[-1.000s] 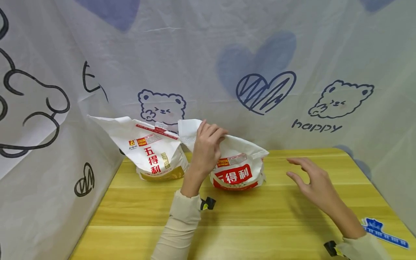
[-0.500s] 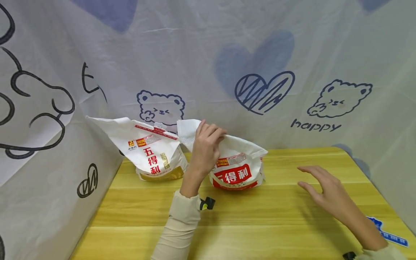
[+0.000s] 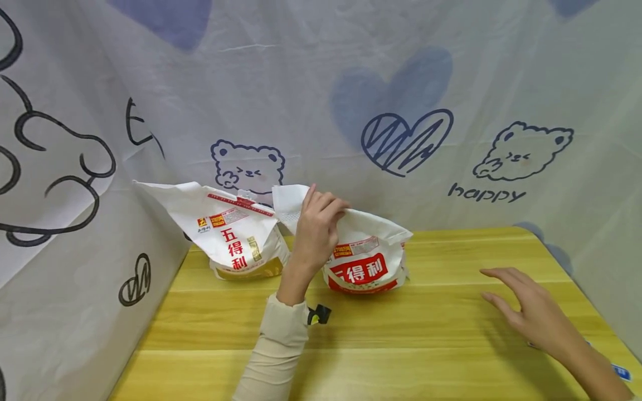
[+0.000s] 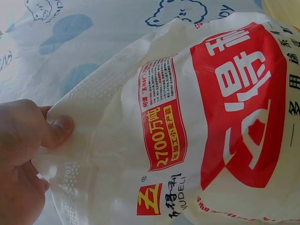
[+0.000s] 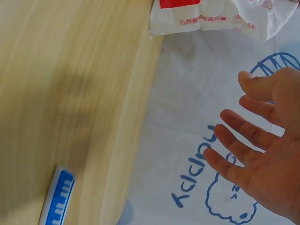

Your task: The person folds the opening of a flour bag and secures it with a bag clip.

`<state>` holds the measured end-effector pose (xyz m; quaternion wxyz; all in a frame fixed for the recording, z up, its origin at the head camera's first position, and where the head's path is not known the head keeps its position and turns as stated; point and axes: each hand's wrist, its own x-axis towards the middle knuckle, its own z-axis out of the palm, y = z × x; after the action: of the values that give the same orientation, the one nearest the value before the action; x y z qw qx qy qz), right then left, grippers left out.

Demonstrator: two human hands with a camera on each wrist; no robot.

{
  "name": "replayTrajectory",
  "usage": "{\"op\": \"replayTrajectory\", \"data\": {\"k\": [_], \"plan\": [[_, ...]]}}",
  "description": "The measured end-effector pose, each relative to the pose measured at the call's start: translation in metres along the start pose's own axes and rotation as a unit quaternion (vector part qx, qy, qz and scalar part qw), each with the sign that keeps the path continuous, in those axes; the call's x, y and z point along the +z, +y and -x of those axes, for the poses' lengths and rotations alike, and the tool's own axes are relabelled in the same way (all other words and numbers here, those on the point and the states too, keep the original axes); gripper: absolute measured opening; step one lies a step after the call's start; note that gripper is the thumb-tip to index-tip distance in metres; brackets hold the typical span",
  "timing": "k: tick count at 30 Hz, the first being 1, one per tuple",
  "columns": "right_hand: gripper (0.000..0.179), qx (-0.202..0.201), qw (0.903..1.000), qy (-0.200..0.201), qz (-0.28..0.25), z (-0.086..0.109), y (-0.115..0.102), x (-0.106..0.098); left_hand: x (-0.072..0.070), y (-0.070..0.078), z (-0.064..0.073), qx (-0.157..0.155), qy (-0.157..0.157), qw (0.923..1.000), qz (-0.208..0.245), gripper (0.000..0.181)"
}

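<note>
My left hand [image 3: 317,231] pinches the folded top of a white flour bag [image 3: 371,228] with a red label, standing on the table. The left wrist view shows the thumb on the bag's top edge [image 4: 101,136], while the other fingers are partly behind it. My right hand [image 3: 536,312] hovers over the right side of the table, fingers spread and slightly bent, holding nothing. Below that hand lies a blue clip [image 3: 622,372], mostly hidden by the forearm; one end of it shows in the right wrist view as a blue-and-white strip [image 5: 58,197].
A second white flour bag [image 3: 220,234] with gold printing stands on the left, a red clip [image 3: 241,204] across its upper part. The wooden table [image 3: 225,356] meets a printed cloth backdrop [image 3: 321,111] behind and at both sides.
My right hand has moved right and toward me, away from the held bag, and its forearm now covers most of the blue clip. The left hand keeps its hold on the bag.
</note>
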<state>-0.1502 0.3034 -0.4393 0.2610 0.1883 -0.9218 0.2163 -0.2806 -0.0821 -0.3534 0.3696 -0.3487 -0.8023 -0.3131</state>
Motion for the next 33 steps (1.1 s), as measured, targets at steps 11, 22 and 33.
{"op": "replayTrajectory", "data": {"k": [11,22,33], "plan": [[0.052,-0.008,0.9987,-0.023,0.045,0.017,0.014,-0.008,-0.001,-0.001,0.000,0.001,0.002,1.0000,-0.002,0.018],[0.051,0.004,0.9975,-0.035,0.061,0.028,0.026,-0.012,-0.001,-0.001,0.000,0.005,0.000,1.0000,-0.004,0.018],[0.050,0.009,0.9968,-0.033,0.072,0.045,0.044,-0.018,-0.002,0.000,0.000,0.010,0.002,0.9999,0.002,0.018]]}}
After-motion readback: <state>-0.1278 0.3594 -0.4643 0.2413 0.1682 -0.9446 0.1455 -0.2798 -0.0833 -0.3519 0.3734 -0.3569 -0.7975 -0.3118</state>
